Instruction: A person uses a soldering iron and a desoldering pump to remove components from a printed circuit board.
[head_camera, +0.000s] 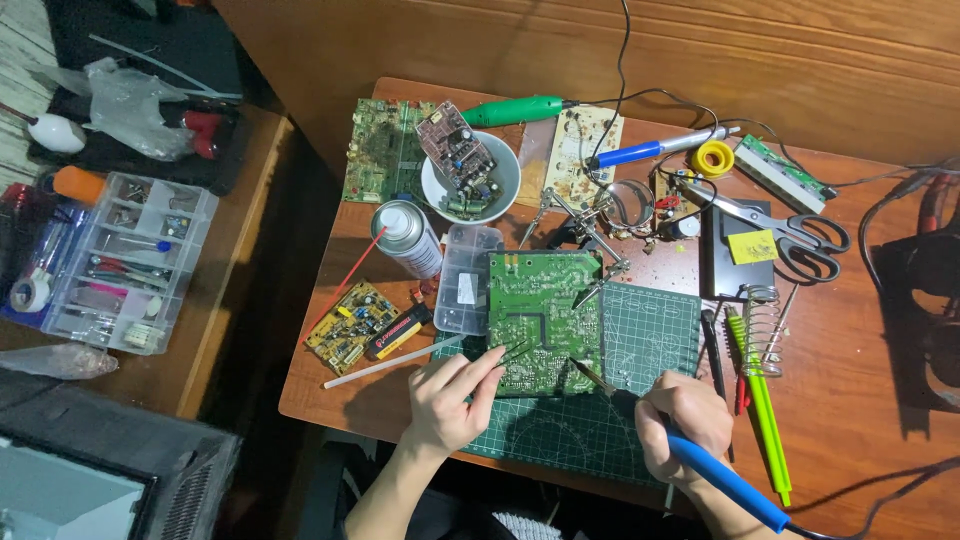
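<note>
The green board (543, 320) is lying on the cutting mat (640, 340) at the front of the table (850, 330). The right hand (683, 425) is gripping a blue iron (690, 450) and touching its tip to the board's lower edge, while the left hand (450, 395) is pinching tweezers (512, 350) onto the board beside it. This looks like soldering work in progress, calling next for steady hands; a clear box (468, 278) and spray can (408, 238) are standing just left.

Your left hand (450, 395) pinches with fingertips forward; your right hand (680, 425) is fisted, both reaching over the worktop's near edge.
</note>
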